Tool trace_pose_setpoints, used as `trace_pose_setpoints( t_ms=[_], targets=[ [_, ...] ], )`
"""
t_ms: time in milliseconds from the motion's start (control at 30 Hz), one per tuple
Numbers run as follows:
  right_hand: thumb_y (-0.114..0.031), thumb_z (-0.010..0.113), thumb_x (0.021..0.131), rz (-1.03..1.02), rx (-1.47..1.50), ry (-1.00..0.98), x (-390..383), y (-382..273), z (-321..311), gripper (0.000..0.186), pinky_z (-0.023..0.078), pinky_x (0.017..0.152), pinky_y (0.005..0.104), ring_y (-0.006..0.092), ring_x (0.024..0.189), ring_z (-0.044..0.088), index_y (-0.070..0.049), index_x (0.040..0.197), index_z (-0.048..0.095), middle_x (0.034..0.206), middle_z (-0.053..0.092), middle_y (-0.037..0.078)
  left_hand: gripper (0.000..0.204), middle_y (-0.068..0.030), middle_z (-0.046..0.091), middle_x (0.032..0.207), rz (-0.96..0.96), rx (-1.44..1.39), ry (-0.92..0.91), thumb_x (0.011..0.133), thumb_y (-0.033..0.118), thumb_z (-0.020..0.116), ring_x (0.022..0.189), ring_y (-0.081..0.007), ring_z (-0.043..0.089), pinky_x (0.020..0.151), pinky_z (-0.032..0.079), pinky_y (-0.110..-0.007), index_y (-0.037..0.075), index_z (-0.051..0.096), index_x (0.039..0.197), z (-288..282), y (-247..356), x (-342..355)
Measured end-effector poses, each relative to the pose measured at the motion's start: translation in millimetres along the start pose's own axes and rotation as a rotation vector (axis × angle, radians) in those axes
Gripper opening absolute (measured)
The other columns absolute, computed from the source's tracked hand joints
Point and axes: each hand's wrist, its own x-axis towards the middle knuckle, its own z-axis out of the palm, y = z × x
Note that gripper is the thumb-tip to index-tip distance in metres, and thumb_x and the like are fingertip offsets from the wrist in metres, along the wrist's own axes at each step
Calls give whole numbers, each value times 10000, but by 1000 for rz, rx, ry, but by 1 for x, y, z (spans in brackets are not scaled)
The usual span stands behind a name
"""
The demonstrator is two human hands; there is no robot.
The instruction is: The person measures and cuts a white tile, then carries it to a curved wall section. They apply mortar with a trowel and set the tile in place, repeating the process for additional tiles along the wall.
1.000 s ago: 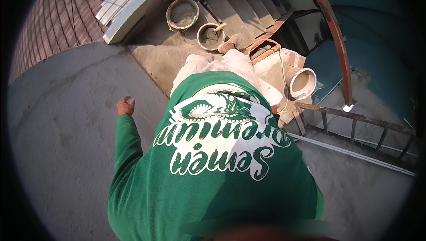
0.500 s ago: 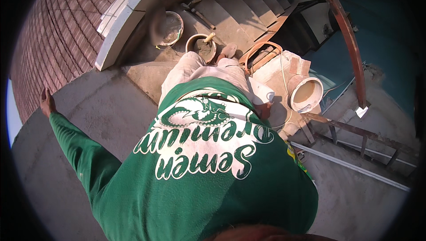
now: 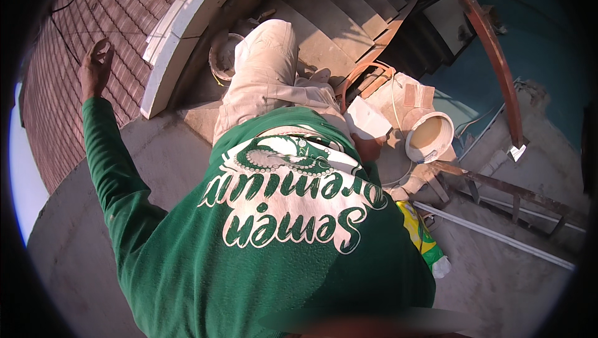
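Note:
My left arm, in a green sleeve, reaches out to the far left. Its hand (image 3: 96, 69) is in front of the tiled roof, fingers apart and loosely bent, holding nothing. Beside my right hip, my right hand (image 3: 369, 147) is closed on the lower edge of a flat white tile (image 3: 367, 118); part of that hand is hidden by my body. My raised left knee, in pale trousers (image 3: 268, 51), partly covers a bucket (image 3: 225, 56) near the steps.
Dark stairs (image 3: 317, 23) lie ahead, beside a curved white-edged wall (image 3: 180, 45). At right are a white bucket of cloudy liquid (image 3: 430, 137), a brick (image 3: 418, 95), an orange hose (image 3: 355, 75), a metal ladder (image 3: 517, 204), a reddish curved rail (image 3: 489, 45) and a yellow-green bag (image 3: 420, 238).
My left hand has risen forward from the wall's edge. My left knee has come up, hiding the mortar bucket. More of the white tile in my right hand shows.

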Motion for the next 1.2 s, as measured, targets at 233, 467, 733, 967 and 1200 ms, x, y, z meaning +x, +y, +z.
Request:
trace_pose_setpoints(
  t_ms=[233,467,733,967,1200],
  targets=[
    [-463,949,653,103,36,-2,23,-33,-29,1032,555,1027,479,363,1204,695,9,1462,515,1330,703,166,493,-167,725,1346,-83,-103,-59,976,364,756,1076,-315,779,930,601,-423,121,679,1398,92,-33,22],
    [-462,966,641,99,39,-11,89,-71,-23,1036,557,1027,473,355,1208,696,4,1443,504,1310,707,177,623,-220,710,1357,-232,-287,-28,933,429,789,1155,-350,743,985,578,-422,26,675,1394,214,-59,107],
    [-462,984,627,54,43,63,203,-189,32,1042,561,1026,466,345,1213,696,-2,1421,491,1287,712,190,535,-229,609,1378,127,-302,68,921,252,778,1287,-426,587,1116,481,-467,30,620,1382,377,51,262],
    [-442,1007,584,-310,90,180,247,-261,22,1064,582,940,485,375,1133,703,-6,1387,463,1190,687,199,595,-218,569,1443,289,-349,-74,882,158,796,1350,-417,562,1132,475,-469,45,568,1420,414,125,300],
    [-377,932,613,-279,-256,144,314,-466,-73,1165,526,1075,495,418,1274,637,25,1537,348,1395,602,252,505,-224,588,1428,180,-312,14,924,170,751,1338,-414,563,1134,477,-460,47,600,1390,425,115,308]
  ],
)
